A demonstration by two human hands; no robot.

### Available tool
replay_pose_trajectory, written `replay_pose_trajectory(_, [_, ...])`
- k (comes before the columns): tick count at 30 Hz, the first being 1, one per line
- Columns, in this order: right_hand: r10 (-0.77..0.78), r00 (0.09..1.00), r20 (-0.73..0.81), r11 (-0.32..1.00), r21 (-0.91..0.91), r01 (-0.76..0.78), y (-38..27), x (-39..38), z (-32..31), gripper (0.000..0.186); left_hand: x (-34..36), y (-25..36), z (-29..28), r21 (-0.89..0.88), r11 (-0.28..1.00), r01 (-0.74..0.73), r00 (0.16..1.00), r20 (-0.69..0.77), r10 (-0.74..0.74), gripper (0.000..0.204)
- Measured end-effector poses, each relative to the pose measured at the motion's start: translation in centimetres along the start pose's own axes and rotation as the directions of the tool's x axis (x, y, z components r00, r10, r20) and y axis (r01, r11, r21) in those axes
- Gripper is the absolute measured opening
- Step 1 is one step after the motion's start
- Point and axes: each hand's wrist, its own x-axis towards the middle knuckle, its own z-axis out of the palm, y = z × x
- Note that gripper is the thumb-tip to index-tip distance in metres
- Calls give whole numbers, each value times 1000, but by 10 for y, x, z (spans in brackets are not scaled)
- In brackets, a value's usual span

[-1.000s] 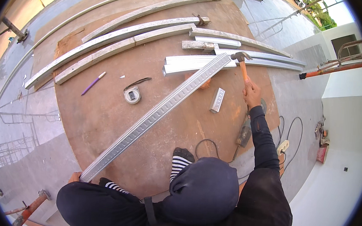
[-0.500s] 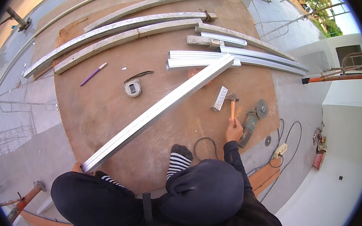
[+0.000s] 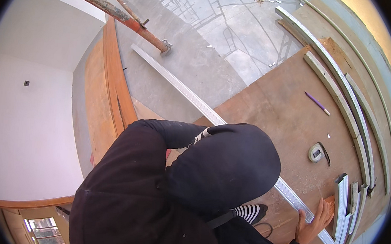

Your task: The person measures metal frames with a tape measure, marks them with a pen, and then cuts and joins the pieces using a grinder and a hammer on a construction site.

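A long silvery metal channel [image 3: 179, 88] runs slantwise from the grey floor, beneath my bent knee, to the lower right of the brown board. Near its lower right end my right hand [image 3: 310, 226] lies across it, fingers stretched out, with the thumb on one side and the fingers on the other. My left arm [image 3: 171, 133] reaches behind the knee, which hides the left hand. Farther up the board lie a round-cornered tape measure [image 3: 316, 153] with its dark strap and a purple marker [image 3: 316, 103].
Several more metal channels [image 3: 341, 202] lie right of my right hand. Long pale-crusted bars [image 3: 338, 87] curve along the board's far right side. A rusty orange scaffold pole [image 3: 134, 25] stands upper left, beside orange-brown wood panels [image 3: 102, 78] and a white wall [image 3: 25, 127].
My view has swung left. My right hand held a hammer and now rests on the channel; the hammer is out of sight. The left hand, earlier at the channel's near end, is now hidden.
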Motion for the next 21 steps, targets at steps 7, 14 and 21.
replay_pose_trajectory(7, [-31, 967, 253, 936, 346, -61, 0, 18, 37, 55, 26, 2, -2, -33, 999, -18, 993, 116, 22, 35])
replay_pose_trajectory(14, [6, 997, 75, 947, 321, -30, 69, -30, 31, 40, 45, -19, -4, -47, 999, 26, 941, 339, -9, 35])
replay_pose_trajectory(21, [346, 937, -35, 815, 506, -282, 162, -125, 19, 64, 44, -24, -2, -73, 997, 19, 903, 429, 14, 36])
